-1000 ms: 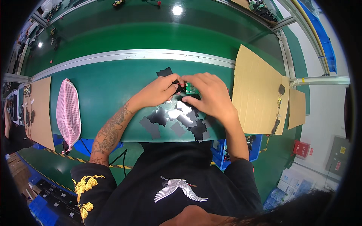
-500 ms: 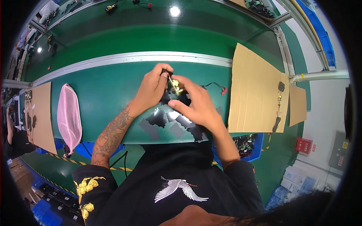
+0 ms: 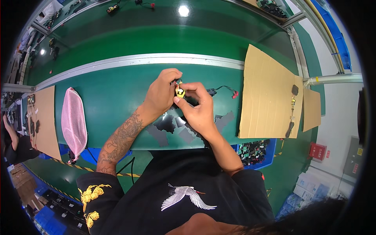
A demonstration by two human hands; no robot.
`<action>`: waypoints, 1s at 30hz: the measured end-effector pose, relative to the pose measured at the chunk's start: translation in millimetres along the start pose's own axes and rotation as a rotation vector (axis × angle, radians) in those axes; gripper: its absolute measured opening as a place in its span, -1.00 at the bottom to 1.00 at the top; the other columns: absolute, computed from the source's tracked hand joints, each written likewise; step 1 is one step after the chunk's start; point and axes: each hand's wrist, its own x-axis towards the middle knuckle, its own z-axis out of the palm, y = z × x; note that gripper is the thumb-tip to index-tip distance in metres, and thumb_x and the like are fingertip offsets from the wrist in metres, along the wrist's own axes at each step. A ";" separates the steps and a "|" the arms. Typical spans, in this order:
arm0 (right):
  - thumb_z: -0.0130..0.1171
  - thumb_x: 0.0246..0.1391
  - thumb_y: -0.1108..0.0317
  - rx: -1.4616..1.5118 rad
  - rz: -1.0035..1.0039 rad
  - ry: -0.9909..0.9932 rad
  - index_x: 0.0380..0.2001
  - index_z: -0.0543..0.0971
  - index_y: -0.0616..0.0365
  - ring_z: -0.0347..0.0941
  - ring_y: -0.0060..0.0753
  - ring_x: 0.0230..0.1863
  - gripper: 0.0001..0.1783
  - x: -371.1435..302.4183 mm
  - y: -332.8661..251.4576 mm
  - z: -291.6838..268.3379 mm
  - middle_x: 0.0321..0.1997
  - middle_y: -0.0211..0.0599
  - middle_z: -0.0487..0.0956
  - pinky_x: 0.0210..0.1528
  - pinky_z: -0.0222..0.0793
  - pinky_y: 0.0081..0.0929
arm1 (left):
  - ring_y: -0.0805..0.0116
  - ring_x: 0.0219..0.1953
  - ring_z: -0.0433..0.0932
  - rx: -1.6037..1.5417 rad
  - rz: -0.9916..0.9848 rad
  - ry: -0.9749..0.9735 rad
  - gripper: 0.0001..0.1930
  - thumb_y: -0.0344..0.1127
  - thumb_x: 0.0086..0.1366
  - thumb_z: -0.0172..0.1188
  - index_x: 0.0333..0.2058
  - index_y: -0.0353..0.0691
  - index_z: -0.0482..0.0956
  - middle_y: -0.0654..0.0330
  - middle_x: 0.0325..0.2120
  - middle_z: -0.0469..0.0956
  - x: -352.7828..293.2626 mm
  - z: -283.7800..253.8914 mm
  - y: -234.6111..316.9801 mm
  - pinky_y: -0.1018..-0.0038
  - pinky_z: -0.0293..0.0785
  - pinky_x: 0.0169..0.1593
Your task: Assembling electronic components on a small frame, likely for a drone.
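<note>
Over the green table (image 3: 113, 113), both my hands meet around a small circuit board with a yellow transformer (image 3: 180, 92) and thin wires. My right hand (image 3: 200, 107) pinches it between thumb and fingertips. My left hand (image 3: 159, 91) is closed at the board's upper end, its fingers curled round the wires or a dark part mostly hidden from view. Beneath and nearer to me lie several thin black cut sheets (image 3: 165, 123), some shiny, some matt. Behind my right hand a black cable with a red plug (image 3: 235, 94) rests on the table.
A pink mesh bag (image 3: 73, 121) lies at the left, beside a cardboard sheet (image 3: 44, 117). On the right, another cardboard sheet (image 3: 266, 102) carries a wired part (image 3: 293, 102). A blue bin (image 3: 268, 156) of circuit boards sits below the right table edge. A metal rail (image 3: 156, 58) borders the far side.
My right hand has turned and drawn in, its thumb and fingers now pinching the yellow part. The board has tilted more upright. My left hand has shifted only slightly.
</note>
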 end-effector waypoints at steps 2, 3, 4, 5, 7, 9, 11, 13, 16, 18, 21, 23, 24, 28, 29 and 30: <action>0.47 0.14 0.55 -0.153 -0.181 0.033 -0.02 0.58 0.29 0.65 -0.45 -0.06 -0.63 -0.7 5.0 -1.2 -0.01 -0.21 0.69 0.02 0.61 -0.46 | -0.01 -0.01 0.67 0.026 0.016 -0.091 -0.54 -0.78 0.32 0.08 0.13 -0.24 0.35 -0.11 0.04 0.55 -1.2 -0.6 -1.9 0.24 0.68 0.00; 0.47 0.14 0.55 -0.153 -0.179 0.033 -0.02 0.58 0.29 0.65 -0.45 -0.06 -0.63 -0.1 4.9 -1.2 -0.01 -0.21 0.69 0.02 0.61 -0.46 | -0.01 -0.01 0.67 0.025 0.015 -0.092 -0.54 -0.78 0.32 0.08 0.13 -0.24 0.35 -0.11 0.04 0.55 -1.1 -0.1 -2.8 0.24 0.68 0.00; 0.47 0.14 0.55 -0.103 -0.134 0.039 -0.03 0.58 0.30 0.65 -0.45 -0.06 -0.64 0.5 3.6 -0.9 -0.01 -0.20 0.69 -0.03 0.61 -0.47 | -0.03 -0.01 0.67 0.025 0.032 -0.094 -0.51 -0.79 0.30 0.12 0.13 -0.23 0.35 -0.12 0.05 0.55 -1.1 0.2 -3.2 0.24 0.69 -0.02; 0.48 0.13 0.54 -0.052 -0.088 0.045 -0.04 0.58 0.31 0.65 -0.44 -0.05 -0.64 0.9 1.9 -0.7 -0.02 -0.18 0.69 -0.08 0.62 -0.49 | -0.05 -0.01 0.66 0.025 0.049 -0.097 -0.49 -0.79 0.27 0.16 0.13 -0.22 0.35 -0.12 0.05 0.55 -1.5 0.6 -3.3 0.24 0.70 -0.03; 0.48 0.13 0.53 -0.061 -0.081 0.049 -0.05 0.58 0.31 0.66 -0.42 -0.06 -0.65 2.1 -3.9 -3.4 -0.03 -0.17 0.70 -0.12 0.62 -0.49 | -0.06 -0.02 0.65 0.036 0.086 -0.092 -0.52 -0.74 0.23 0.20 0.10 -0.25 0.39 -0.09 0.03 0.56 -2.1 3.5 -3.3 0.24 0.68 -0.06; 0.49 0.13 0.52 -0.071 -0.075 0.055 -0.07 0.59 0.32 0.66 -0.39 -0.06 -0.65 4.2 -4.8 -6.7 -0.03 -0.15 0.71 -0.17 0.63 -0.49 | -0.07 -0.03 0.63 0.045 0.126 -0.088 -0.54 -0.69 0.20 0.23 0.07 -0.28 0.44 -0.06 0.02 0.57 -2.7 4.9 -5.4 0.23 0.66 -0.09; 0.50 0.10 0.52 -0.138 -0.148 0.017 -0.09 0.60 0.31 0.67 -0.36 -0.07 -0.66 5.1 -3.7 -10.3 -0.04 -0.14 0.71 -0.19 0.63 -0.48 | -0.08 -0.01 0.62 0.048 0.070 -0.107 -0.52 -0.65 0.17 0.27 0.08 -0.28 0.43 -0.06 0.03 0.56 -5.1 6.0 -7.0 0.22 0.66 -0.08; 0.50 0.10 0.53 -0.162 -0.165 0.004 -0.09 0.61 0.30 0.67 -0.36 -0.07 -0.67 5.0 -6.0 -11.3 -0.05 -0.15 0.71 -0.20 0.63 -0.49 | -0.09 -0.02 0.62 0.039 0.060 -0.118 -0.51 -0.63 0.16 0.28 0.08 -0.28 0.43 -0.06 0.03 0.55 -7.1 7.7 -5.3 0.22 0.66 -0.08; 0.50 0.08 0.53 -0.182 -0.181 -0.004 -0.09 0.62 0.28 0.68 -0.36 -0.09 -0.66 5.0 -5.9 -11.5 -0.06 -0.16 0.72 -0.20 0.62 -0.49 | -0.10 -0.02 0.62 0.022 0.061 -0.134 -0.49 -0.60 0.14 0.31 0.09 -0.28 0.43 -0.07 0.04 0.55 -5.5 9.6 -4.6 0.21 0.65 -0.07; 0.50 0.08 0.53 -0.177 -0.177 -0.001 -0.08 0.62 0.28 0.68 -0.37 -0.10 -0.65 4.4 -5.5 -10.6 -0.06 -0.16 0.72 -0.20 0.62 -0.49 | -0.10 -0.02 0.62 0.015 0.070 -0.141 -0.47 -0.60 0.13 0.32 0.10 -0.27 0.42 -0.07 0.04 0.55 -4.1 8.8 -2.6 0.21 0.65 -0.07; 0.51 0.07 0.52 -0.149 -0.147 0.022 -0.07 0.62 0.25 0.67 -0.37 -0.09 -0.64 2.5 -6.5 -7.6 -0.06 -0.18 0.71 -0.19 0.63 -0.48 | -0.09 -0.02 0.62 0.018 0.050 -0.154 -0.44 -0.63 0.11 0.33 0.11 -0.26 0.41 -0.06 0.04 0.55 -1.3 8.0 0.5 0.21 0.64 -0.06; 0.51 0.08 0.51 -0.070 -0.115 0.113 -0.05 0.63 0.24 0.65 -0.36 -0.08 -0.63 -0.4 -5.4 -2.9 -0.06 -0.19 0.69 -0.18 0.62 -0.46 | -0.09 -0.03 0.62 -0.022 0.048 -0.112 -0.43 -0.65 0.11 0.34 0.12 -0.26 0.42 -0.06 0.04 0.55 -2.3 10.3 -0.7 0.21 0.63 -0.07; 0.51 0.08 0.51 -0.070 -0.115 0.112 -0.05 0.63 0.24 0.65 -0.36 -0.08 -0.63 -0.9 -4.7 -2.3 -0.06 -0.19 0.69 -0.18 0.62 -0.46 | -0.09 -0.03 0.62 -0.021 0.047 -0.111 -0.43 -0.65 0.11 0.34 0.12 -0.26 0.42 -0.06 0.04 0.55 -3.0 10.3 -0.7 0.21 0.63 -0.07; 0.48 0.10 0.54 -0.092 -0.178 0.094 -0.01 0.63 0.23 0.64 -0.33 -0.08 -0.62 0.0 -6.9 -1.9 -0.06 -0.18 0.66 -0.18 0.63 -0.44 | -0.08 -0.03 0.62 -0.034 0.028 -0.101 -0.43 -0.65 0.11 0.34 0.12 -0.25 0.42 -0.05 0.02 0.56 -5.7 10.8 -2.7 0.23 0.64 -0.07; 0.46 0.10 0.55 -0.119 -0.196 0.068 0.00 0.63 0.23 0.64 -0.32 -0.09 -0.62 0.3 -8.0 -2.4 -0.07 -0.18 0.66 -0.18 0.63 -0.44 | -0.08 -0.03 0.63 -0.028 0.040 -0.091 -0.43 -0.66 0.11 0.33 0.12 -0.25 0.42 -0.05 0.02 0.56 -6.1 10.9 -3.5 0.24 0.64 -0.08; 0.46 0.10 0.55 -0.118 -0.196 0.066 0.00 0.63 0.23 0.64 -0.32 -0.09 -0.62 0.1 -7.5 -2.8 -0.07 -0.18 0.66 -0.18 0.63 -0.44 | -0.08 -0.03 0.63 -0.027 0.039 -0.090 -0.43 -0.66 0.11 0.33 0.12 -0.25 0.42 -0.05 0.02 0.56 -5.5 10.3 -3.7 0.24 0.64 -0.08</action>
